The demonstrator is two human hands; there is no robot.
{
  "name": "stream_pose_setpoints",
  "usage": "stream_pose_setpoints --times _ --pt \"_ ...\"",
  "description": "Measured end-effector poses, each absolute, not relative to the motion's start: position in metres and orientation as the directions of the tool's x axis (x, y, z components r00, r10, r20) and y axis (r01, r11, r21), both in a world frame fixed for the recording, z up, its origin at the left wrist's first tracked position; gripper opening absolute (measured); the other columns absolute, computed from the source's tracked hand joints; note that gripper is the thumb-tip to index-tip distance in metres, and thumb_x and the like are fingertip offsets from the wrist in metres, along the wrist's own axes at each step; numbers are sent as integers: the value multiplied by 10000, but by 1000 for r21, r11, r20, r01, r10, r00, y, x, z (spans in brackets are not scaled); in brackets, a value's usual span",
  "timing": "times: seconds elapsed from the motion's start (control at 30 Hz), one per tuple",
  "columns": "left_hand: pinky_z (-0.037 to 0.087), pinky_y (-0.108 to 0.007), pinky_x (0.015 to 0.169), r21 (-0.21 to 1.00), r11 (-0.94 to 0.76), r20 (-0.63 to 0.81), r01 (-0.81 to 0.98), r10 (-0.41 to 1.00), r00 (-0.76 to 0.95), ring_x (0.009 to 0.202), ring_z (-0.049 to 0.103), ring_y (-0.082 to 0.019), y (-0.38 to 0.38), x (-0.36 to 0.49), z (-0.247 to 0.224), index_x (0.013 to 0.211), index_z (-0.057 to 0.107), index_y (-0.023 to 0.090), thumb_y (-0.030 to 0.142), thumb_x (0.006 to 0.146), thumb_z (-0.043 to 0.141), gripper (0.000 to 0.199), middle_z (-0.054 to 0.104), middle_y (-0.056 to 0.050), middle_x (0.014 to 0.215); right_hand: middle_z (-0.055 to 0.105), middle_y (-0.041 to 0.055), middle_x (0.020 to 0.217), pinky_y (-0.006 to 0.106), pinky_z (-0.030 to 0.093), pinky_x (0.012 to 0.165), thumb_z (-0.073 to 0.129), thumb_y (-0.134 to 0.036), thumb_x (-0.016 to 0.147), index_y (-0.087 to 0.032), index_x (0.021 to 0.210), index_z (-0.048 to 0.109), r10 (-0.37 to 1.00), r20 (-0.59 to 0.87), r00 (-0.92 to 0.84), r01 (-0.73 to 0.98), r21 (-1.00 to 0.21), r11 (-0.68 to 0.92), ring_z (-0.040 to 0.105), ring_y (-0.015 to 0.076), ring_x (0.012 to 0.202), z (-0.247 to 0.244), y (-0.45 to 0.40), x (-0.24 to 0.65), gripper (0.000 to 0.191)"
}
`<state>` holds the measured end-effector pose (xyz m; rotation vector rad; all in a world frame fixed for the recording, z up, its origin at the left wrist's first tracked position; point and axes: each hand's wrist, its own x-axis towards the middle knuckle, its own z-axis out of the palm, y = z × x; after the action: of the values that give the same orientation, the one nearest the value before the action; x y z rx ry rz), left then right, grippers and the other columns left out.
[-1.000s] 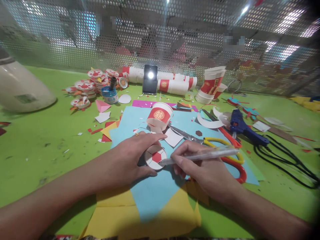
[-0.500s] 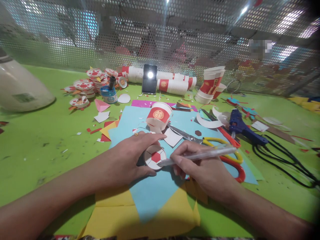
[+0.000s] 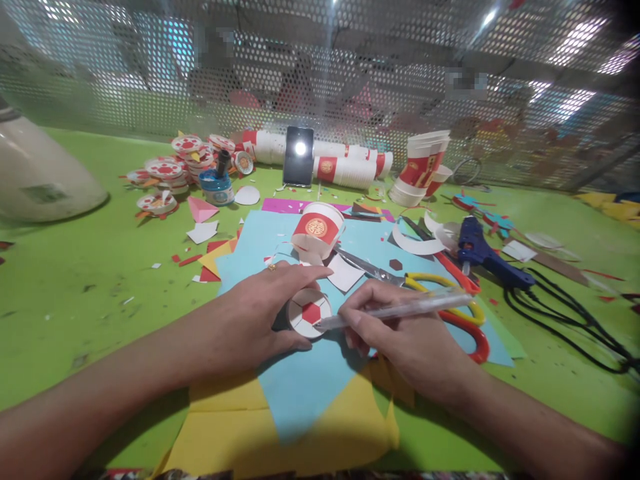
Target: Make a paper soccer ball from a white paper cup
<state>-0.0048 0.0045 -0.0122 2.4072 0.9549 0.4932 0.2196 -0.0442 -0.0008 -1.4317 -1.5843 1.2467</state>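
Observation:
My left hand (image 3: 265, 313) curls its thumb and fingers round the edge of a small white paper disc (image 3: 300, 325). A red hexagon (image 3: 311, 313) lies at the disc's middle, with dark lines running out from it. In my right hand (image 3: 390, 327) is a pen (image 3: 400, 309), its tip touching the disc near the hexagon's lower right. Under both hands spreads light blue paper (image 3: 310, 393). Just beyond the disc a cut red and white paper cup (image 3: 318, 230) rests tilted. Scissors (image 3: 373, 268) with yellow handles lie beyond my right hand, partly hidden by it and the pen.
Right of the paper lies a blue glue gun (image 3: 493, 260) with a black cord. Stacked paper cups (image 3: 350, 172), a phone (image 3: 299, 160) and a blue ink bottle (image 3: 217, 189) stand at the back. Finished paper discs (image 3: 165, 170) are piled back left, near a whitish vessel (image 3: 45, 167).
The pen tip has shifted very slightly left along the disc's surface. Both hands otherwise keep their places, and the whole view has moved a touch.

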Motion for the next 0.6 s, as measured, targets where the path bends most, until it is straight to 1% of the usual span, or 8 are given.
stream_pose_setpoints --times 0.23,0.43,0.6 --pt "460 -467 1051 572 -622 140 535 716 683 1247 571 -295 4 -5 -12 1417 453 336 292 817 747 670 633 -43 1346 617 -32 595 266 408 545 589 -192 821 -231 695 577 969 -150 -196 340 -937 -76 514 121 559 1 -45 219 133" --pt "476 -434 1025 570 -623 135 535 714 687 1232 575 -287 3 -4 -8 1416 460 310 291 824 736 653 620 -49 1361 640 -27 612 259 431 552 609 -183 819 -225 708 594 972 -147 -182 296 -951 -88 537 116 560 1 -44 218 119" --pt "471 -427 1024 562 -633 143 532 708 692 1236 568 -282 3 -4 -9 1436 432 318 295 837 725 668 604 -48 1376 641 -30 618 249 433 542 618 -195 809 -222 722 605 977 -128 -173 319 -945 -68 530 110 552 1 -44 218 92"
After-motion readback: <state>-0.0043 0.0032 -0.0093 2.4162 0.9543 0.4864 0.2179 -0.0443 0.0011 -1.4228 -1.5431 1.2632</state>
